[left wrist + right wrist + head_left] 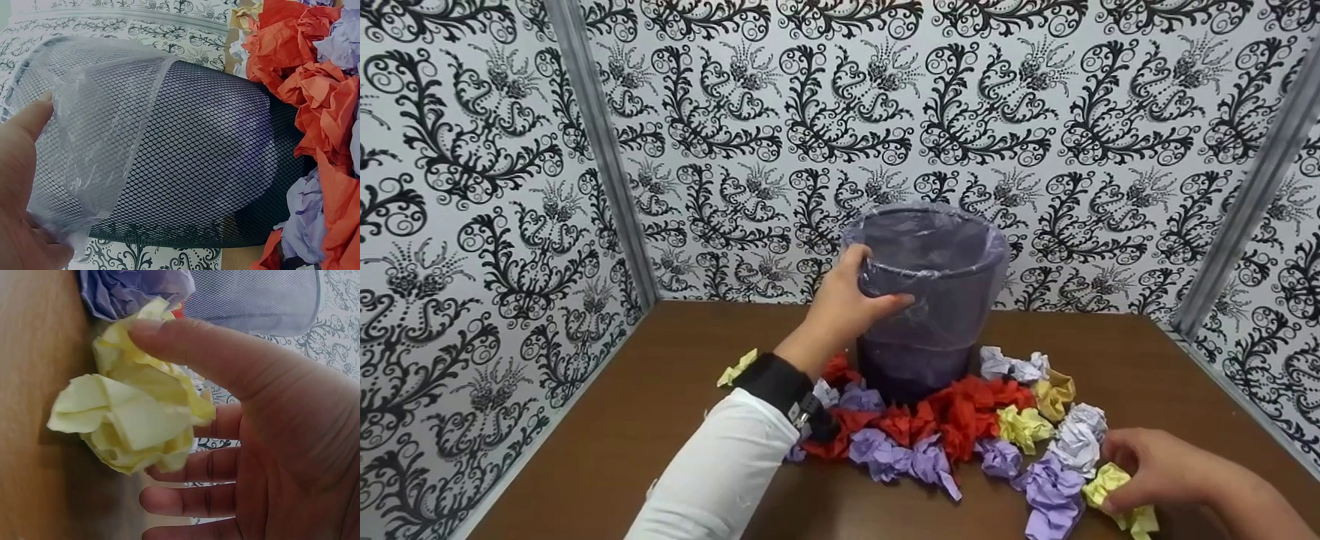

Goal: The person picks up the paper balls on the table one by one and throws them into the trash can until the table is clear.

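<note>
A dark mesh waste bin (934, 315), lined with a clear plastic bag (95, 140), stands upright on the table. My left hand (847, 300) grips its left side just below the rim, thumb across the front; the left wrist view shows the hand (22, 191) against the bag. At the lower right, my right hand (1174, 469) holds a crumpled yellow paper (1110, 487) between thumb and fingers. In the right wrist view, the thumb lies on top of that yellow paper (140, 405), with fingers partly hidden behind it. A crumpled purple paper (1051, 495) lies beside it.
Several crumpled papers surround the bin's base: red (971, 412), purple (877, 454), white (1080, 435), yellow (1024, 427) and a darker yellow one (1054, 394). Another yellow ball (737, 367) lies left. Patterned wall panels (885, 97) enclose the brown table (607, 450).
</note>
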Tool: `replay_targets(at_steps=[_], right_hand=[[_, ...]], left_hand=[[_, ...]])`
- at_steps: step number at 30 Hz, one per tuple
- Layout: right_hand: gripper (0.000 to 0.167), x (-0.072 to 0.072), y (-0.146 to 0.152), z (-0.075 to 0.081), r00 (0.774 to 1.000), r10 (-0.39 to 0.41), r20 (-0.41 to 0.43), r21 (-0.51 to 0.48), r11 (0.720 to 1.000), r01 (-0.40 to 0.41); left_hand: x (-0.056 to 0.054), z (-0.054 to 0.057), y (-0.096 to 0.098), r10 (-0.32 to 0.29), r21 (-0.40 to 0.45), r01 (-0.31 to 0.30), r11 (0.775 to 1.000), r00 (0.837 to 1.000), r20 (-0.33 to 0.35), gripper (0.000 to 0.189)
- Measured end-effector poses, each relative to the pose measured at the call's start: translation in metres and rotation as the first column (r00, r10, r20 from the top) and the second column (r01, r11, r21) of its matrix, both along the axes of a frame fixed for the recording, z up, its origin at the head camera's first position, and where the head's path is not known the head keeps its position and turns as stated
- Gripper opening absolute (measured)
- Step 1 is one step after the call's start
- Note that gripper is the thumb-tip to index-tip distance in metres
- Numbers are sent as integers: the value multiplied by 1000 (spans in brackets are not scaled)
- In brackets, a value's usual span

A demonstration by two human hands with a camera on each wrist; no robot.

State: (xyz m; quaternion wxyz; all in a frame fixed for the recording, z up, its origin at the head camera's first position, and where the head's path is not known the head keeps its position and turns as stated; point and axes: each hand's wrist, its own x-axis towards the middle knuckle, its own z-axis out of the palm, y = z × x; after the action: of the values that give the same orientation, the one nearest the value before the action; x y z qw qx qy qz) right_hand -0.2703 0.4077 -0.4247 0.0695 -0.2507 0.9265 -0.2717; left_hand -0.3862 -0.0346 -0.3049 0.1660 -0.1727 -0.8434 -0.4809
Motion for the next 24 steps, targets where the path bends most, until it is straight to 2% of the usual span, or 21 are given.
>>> replay_targets(at_steps=[6,14,24], right_hand=[[36,1,2,-5,999,-32,3,42,999,31],[36,0,1,-10,999,-44,-26,51,998,46],[40,0,10,-2,998,-51,-46,46,998,53]], left_hand=[[-3,0,0,3,-24,-3,1000,1000,11,73],[-3,0,0,16,-26,-16,1000,1000,24,71],[-3,2,-2,35,-61,-33,998,999,27,73]])
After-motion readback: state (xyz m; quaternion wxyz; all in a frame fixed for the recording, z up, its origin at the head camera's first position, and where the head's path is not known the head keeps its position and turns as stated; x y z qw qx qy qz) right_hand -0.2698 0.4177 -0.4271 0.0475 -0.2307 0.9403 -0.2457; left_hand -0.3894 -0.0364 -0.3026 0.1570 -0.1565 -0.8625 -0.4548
